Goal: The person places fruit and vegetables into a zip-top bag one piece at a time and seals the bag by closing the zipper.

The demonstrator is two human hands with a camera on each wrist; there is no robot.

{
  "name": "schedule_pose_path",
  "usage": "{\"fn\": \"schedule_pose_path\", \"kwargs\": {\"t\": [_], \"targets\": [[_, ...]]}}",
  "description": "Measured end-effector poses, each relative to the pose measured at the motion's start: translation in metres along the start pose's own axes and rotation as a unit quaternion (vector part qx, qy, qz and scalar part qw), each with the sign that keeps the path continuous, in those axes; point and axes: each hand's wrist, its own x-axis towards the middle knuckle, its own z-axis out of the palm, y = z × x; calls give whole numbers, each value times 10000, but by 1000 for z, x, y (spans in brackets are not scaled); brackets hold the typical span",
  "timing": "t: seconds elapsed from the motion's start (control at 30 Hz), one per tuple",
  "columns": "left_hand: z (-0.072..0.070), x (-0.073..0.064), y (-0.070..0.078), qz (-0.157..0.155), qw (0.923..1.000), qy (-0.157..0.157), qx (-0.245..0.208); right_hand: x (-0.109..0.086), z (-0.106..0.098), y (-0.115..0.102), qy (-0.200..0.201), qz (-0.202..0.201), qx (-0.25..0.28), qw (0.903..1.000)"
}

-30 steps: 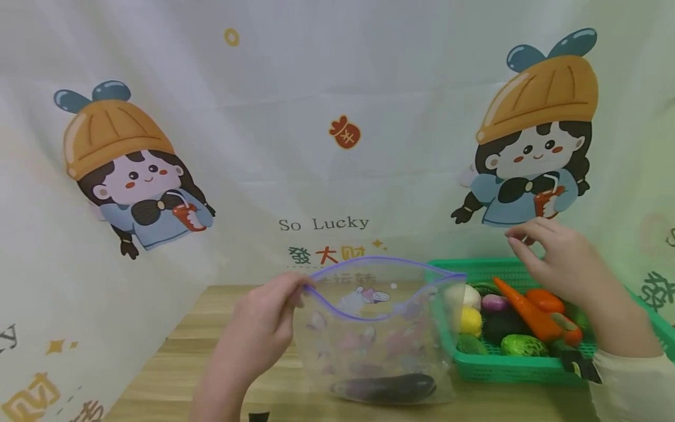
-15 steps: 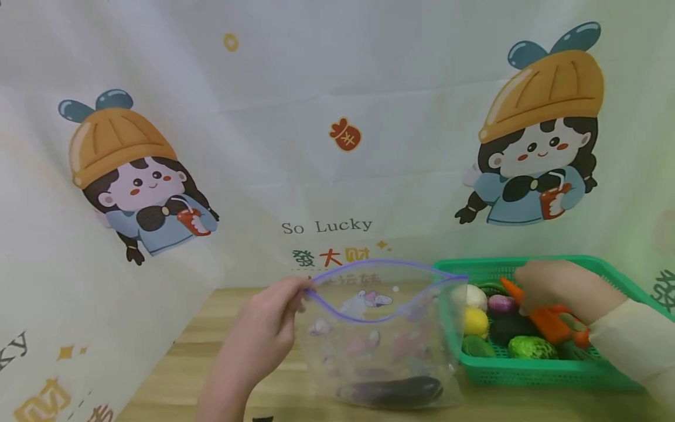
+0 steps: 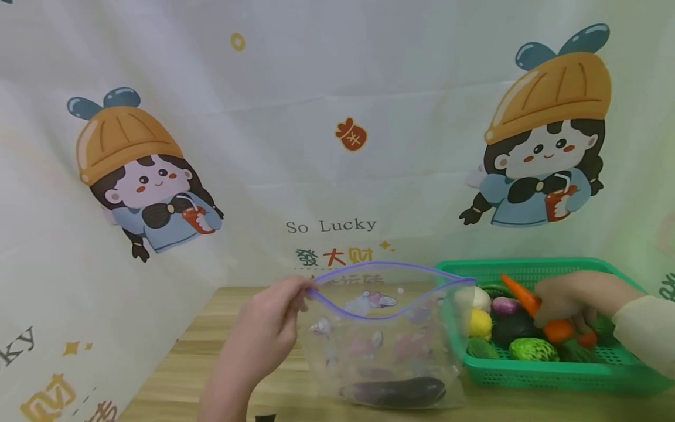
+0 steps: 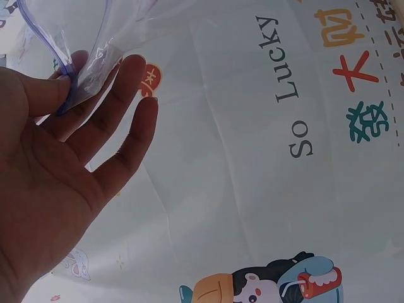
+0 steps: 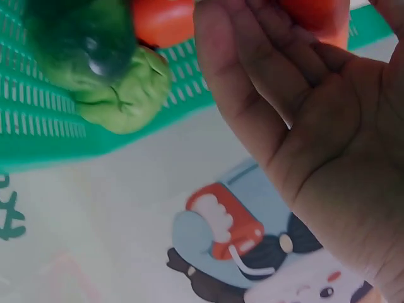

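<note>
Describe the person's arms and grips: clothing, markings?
Left grip: bare, no glove or ring visible; left forearm shows no sleeve. Right grip: also bare; plain cream sleeve up to the wrist. No markings or cables seen on either. Small black patch beside the left forearm: can't tell what it is.

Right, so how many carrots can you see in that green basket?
1: the orange carrot lies in the green basket, partly covered by the right hand. More may be hidden underneath.
</note>
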Motion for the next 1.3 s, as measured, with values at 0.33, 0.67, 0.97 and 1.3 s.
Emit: {"fn": "schedule_pose_path", "kwargs": {"t": [0.33, 0.67, 0.97, 1.3], "targets": [[-3, 2, 2, -93, 9999, -132, -5, -22, -40, -25, 1782, -1142, -498, 9761], [-1, 2, 0, -148, 9997, -158, 72, -98, -78, -115, 3556, -1973, -930, 9088], [-3, 1, -1, -76, 9999, -90, 96, -103, -60, -193, 2496, -2690, -1945, 9097], [-3, 0, 5, 130, 9999, -54, -58, -87, -41, -244, 2143, -3129, -2515, 8904]]}}
